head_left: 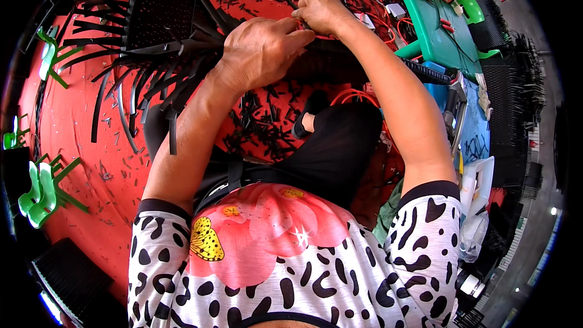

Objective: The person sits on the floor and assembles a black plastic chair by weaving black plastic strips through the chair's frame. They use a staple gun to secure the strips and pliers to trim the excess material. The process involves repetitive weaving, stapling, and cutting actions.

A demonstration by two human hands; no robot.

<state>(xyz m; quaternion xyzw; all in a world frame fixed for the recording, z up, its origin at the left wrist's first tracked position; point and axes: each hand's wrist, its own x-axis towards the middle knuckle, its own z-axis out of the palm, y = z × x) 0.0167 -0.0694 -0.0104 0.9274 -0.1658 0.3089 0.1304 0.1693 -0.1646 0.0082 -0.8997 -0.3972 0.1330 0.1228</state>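
Note:
A black woven piece (161,9) of flat strips, with many loose strip ends fanning out, stands at the upper left. My left hand (261,51) is closed beside it, and black strips (209,24) from the piece run up to the hand. What lies inside the left fingers is hidden. Just beyond and to the right, my right hand (322,13) has its fingers pinched together close to the left fingertips. A thin dark strip end (288,1) shows past the right fingers, though their grip on it is partly hidden.
Short black strip offcuts (258,115) litter the red floor (79,121). On the right stands a green stool or small table (434,30) with tools on it, near a blue surface (477,124). Green plastic chairs (42,188) line the left. Red cords (355,94) lie by my leg.

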